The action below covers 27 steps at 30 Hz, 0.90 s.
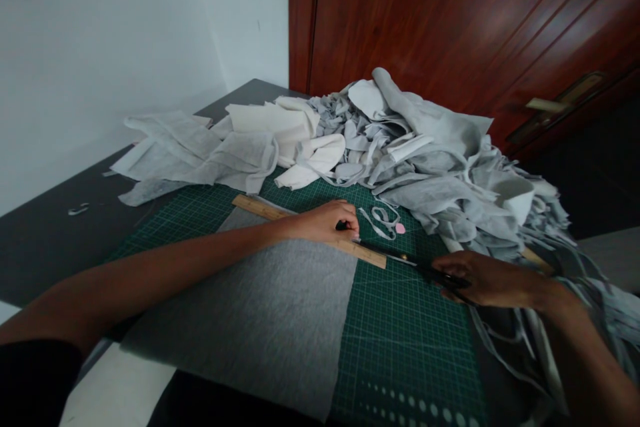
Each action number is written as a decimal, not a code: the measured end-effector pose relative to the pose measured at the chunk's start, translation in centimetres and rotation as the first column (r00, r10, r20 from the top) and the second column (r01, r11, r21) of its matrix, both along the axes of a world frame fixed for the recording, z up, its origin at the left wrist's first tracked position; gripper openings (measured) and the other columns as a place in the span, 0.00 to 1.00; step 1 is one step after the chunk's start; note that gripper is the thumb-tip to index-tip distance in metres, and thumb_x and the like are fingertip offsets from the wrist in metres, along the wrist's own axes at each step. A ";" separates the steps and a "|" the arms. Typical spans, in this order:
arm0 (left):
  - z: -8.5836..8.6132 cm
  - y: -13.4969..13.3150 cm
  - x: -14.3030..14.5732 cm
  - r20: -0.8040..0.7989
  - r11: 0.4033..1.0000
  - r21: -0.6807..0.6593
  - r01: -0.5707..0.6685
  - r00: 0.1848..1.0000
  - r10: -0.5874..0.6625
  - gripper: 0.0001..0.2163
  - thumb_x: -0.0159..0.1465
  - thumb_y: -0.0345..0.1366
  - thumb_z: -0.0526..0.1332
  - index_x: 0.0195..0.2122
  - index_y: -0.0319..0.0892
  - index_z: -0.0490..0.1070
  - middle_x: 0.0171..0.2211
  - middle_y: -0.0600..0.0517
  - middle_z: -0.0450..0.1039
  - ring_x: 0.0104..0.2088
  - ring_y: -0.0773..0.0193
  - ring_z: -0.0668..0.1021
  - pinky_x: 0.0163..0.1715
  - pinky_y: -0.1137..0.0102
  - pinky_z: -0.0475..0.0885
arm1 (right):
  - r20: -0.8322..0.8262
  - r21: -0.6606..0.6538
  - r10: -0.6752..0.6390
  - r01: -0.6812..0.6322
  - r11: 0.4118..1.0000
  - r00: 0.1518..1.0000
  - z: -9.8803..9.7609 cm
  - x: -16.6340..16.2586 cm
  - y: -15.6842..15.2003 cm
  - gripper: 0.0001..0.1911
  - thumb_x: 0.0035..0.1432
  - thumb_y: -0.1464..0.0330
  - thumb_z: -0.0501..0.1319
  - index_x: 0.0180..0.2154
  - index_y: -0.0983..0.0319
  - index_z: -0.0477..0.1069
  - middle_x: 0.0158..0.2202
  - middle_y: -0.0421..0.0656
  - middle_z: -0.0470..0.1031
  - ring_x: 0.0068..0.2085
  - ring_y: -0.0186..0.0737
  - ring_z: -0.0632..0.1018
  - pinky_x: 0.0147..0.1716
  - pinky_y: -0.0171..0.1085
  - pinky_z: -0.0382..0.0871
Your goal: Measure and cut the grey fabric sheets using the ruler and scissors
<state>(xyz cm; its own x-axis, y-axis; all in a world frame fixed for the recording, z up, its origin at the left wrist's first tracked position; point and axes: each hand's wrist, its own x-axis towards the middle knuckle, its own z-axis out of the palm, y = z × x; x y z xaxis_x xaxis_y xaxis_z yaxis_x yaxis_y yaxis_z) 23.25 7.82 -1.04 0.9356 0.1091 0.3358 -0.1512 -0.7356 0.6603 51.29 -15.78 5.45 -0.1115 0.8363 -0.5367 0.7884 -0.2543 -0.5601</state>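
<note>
A grey felt sheet (270,307) lies on a green cutting mat (405,340). A wooden ruler (260,209) runs along the sheet's far edge. My left hand (325,221) rests on the ruler near its right end, fingers curled over a small dark thing I cannot make out. My right hand (487,278) is closed on the handles of black scissors (400,257), whose blades point left along the ruler's end. A small pink disc (400,229) and a curl of grey strip (383,220) lie just beyond the ruler.
A large heap of grey and white fabric scraps (430,153) fills the back and right of the dark table (45,247). Flat pale pieces (175,153) lie at the back left. A white wall stands left, a brown wooden door (475,20) behind.
</note>
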 end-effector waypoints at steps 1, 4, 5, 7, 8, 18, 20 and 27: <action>0.0 0.0 0.0 -0.001 1.000 -0.003 0.002 1.000 -0.002 0.07 0.68 0.36 0.68 0.33 0.42 0.79 0.33 0.52 0.76 0.38 0.63 0.76 0.46 0.66 0.67 | 0.000 -0.003 -0.013 0.013 1.000 1.000 0.0 0.0 0.0 0.14 0.55 0.55 0.68 0.38 0.57 0.79 0.34 0.45 0.82 0.39 0.51 0.82 0.36 0.38 0.77; 0.1 0.0 0.1 -0.004 1.000 -0.013 -0.001 1.000 0.001 0.06 0.68 0.36 0.68 0.33 0.43 0.79 0.33 0.52 0.76 0.38 0.63 0.76 0.47 0.66 0.67 | 0.007 0.002 -0.030 0.030 1.000 1.000 -0.1 -0.3 -0.1 0.14 0.56 0.56 0.68 0.40 0.57 0.77 0.38 0.45 0.82 0.43 0.52 0.82 0.41 0.39 0.77; 0.2 -0.1 0.1 -0.005 1.000 -0.013 -0.004 1.000 0.004 0.06 0.68 0.36 0.69 0.33 0.43 0.79 0.33 0.52 0.76 0.38 0.63 0.76 0.47 0.66 0.67 | 0.003 0.002 -0.022 0.022 1.000 1.000 -0.1 -0.5 -0.1 0.13 0.57 0.57 0.67 0.40 0.57 0.77 0.39 0.44 0.82 0.44 0.51 0.82 0.42 0.39 0.76; 0.3 -0.1 0.1 -0.011 1.000 -0.011 -0.005 1.000 0.005 0.06 0.67 0.35 0.69 0.33 0.42 0.79 0.33 0.52 0.76 0.38 0.63 0.76 0.46 0.66 0.67 | -0.005 0.002 0.006 -0.006 1.000 1.000 -0.2 -0.9 0.1 0.11 0.59 0.59 0.65 0.39 0.58 0.75 0.39 0.44 0.81 0.43 0.49 0.81 0.43 0.38 0.75; 0.4 -0.1 0.1 -0.015 1.000 -0.011 -0.004 1.000 0.004 0.06 0.68 0.35 0.69 0.32 0.42 0.79 0.33 0.52 0.76 0.38 0.63 0.76 0.46 0.66 0.67 | -0.006 0.004 0.020 -0.020 1.000 1.000 -0.2 -1.1 0.1 0.10 0.59 0.60 0.65 0.38 0.58 0.74 0.38 0.44 0.81 0.43 0.48 0.81 0.42 0.38 0.74; 0.7 -0.3 -0.1 -0.010 1.000 -0.025 0.018 1.000 -0.019 0.07 0.69 0.35 0.67 0.34 0.41 0.79 0.34 0.51 0.77 0.39 0.62 0.76 0.45 0.67 0.67 | 0.186 0.050 0.103 -0.114 0.992 0.977 0.3 -1.8 0.2 0.06 0.59 0.66 0.63 0.38 0.58 0.69 0.35 0.41 0.76 0.36 0.42 0.77 0.36 0.36 0.68; 0.7 -0.3 0.0 -0.007 0.999 -0.032 0.017 1.000 -0.018 0.07 0.70 0.35 0.66 0.33 0.41 0.79 0.34 0.51 0.77 0.39 0.62 0.77 0.45 0.67 0.67 | 0.200 0.051 0.103 -0.115 0.992 0.974 0.3 -1.9 0.2 0.06 0.58 0.67 0.63 0.38 0.58 0.69 0.35 0.41 0.76 0.36 0.42 0.77 0.35 0.36 0.68; 0.8 -0.4 0.1 -0.019 0.998 -0.056 0.020 1.000 -0.021 0.08 0.70 0.35 0.65 0.33 0.41 0.78 0.34 0.51 0.76 0.39 0.63 0.76 0.44 0.67 0.67 | 0.199 0.088 0.084 -0.103 0.991 0.976 0.0 -2.1 0.3 0.05 0.55 0.71 0.62 0.34 0.58 0.66 0.32 0.39 0.73 0.33 0.40 0.74 0.32 0.36 0.64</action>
<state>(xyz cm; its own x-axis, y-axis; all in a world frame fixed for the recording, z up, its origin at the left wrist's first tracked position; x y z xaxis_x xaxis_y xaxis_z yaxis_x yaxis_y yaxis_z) 23.34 7.38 -0.20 0.9441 0.1080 0.3114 -0.1526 -0.6942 0.7034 49.21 -15.44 5.45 -0.0934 0.8764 -0.4723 0.9021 -0.1262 -0.4126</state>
